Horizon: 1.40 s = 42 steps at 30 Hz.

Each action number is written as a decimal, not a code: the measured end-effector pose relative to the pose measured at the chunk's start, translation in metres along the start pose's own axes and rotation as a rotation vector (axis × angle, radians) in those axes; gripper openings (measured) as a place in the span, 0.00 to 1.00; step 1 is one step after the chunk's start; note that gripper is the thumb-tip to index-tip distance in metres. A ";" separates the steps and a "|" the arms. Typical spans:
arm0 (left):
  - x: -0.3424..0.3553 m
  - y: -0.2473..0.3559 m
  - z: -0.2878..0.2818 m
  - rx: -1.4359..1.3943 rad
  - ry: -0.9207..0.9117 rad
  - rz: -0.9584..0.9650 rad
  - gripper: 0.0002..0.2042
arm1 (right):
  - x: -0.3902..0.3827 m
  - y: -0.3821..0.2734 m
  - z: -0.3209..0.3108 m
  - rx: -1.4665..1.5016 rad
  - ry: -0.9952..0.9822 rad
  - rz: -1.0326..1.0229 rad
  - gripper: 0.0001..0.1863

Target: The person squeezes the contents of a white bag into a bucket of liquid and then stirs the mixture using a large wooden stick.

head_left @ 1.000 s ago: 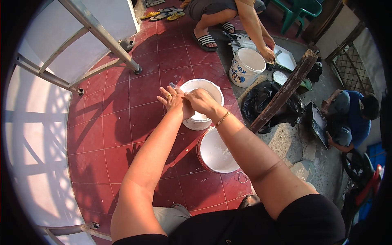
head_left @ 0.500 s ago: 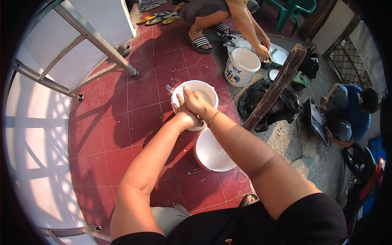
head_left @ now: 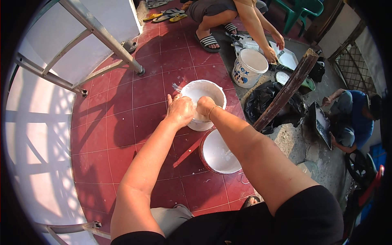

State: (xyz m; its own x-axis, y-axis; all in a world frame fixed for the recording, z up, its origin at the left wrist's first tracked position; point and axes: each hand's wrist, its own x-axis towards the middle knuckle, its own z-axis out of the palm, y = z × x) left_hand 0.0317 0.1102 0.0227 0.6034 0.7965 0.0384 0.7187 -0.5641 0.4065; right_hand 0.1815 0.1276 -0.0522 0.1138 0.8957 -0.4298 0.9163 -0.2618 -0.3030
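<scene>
A round white bucket (head_left: 221, 94) stands on the red tiles in front of me, with whitish liquid inside. My left hand (head_left: 181, 111), wet-looking, lies over its left near rim; the outer fingers are spread, while the inner ones are partly hidden. Inside the opening is my right hand (head_left: 205, 107), low and curled, a bracelet at its wrist. Its fingertips are hidden, so I cannot make out whether anything is in them. Just nearer stands a second, reddish-rimmed bucket (head_left: 218, 151), its inside coated white, partly behind my right forearm.
A wooden post (head_left: 288, 87) slants up at the right beside a black plastic bag (head_left: 261, 100). Beyond, a crouching person reaches past a white paint pail (head_left: 250, 67). Another person (head_left: 353, 114) holds a dark panel at the right. A metal frame (head_left: 102, 36) stands left.
My hands were clasped together above the bucket; now they are apart, the right one lower inside it and the left one at the rim. The view has shifted slightly.
</scene>
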 end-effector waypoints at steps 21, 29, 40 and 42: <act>0.015 0.001 0.022 -0.054 0.193 -0.004 0.15 | -0.040 -0.015 -0.047 0.044 0.204 -0.156 0.13; 0.035 -0.034 0.010 -0.860 0.173 -0.287 0.14 | -0.086 -0.028 -0.117 0.259 0.205 -0.330 0.09; -0.023 0.001 0.035 -1.205 -0.160 -0.913 0.21 | -0.080 -0.009 -0.027 0.236 0.142 -0.083 0.17; -0.018 0.008 0.038 -1.499 -0.146 -0.724 0.15 | -0.081 -0.004 -0.026 -0.030 0.106 -0.010 0.17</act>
State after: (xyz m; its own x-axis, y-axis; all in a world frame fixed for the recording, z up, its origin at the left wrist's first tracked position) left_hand 0.0398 0.0825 -0.0093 0.4032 0.7079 -0.5799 -0.0479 0.6491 0.7592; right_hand 0.1783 0.0655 0.0063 0.1428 0.9317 -0.3341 0.9285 -0.2430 -0.2809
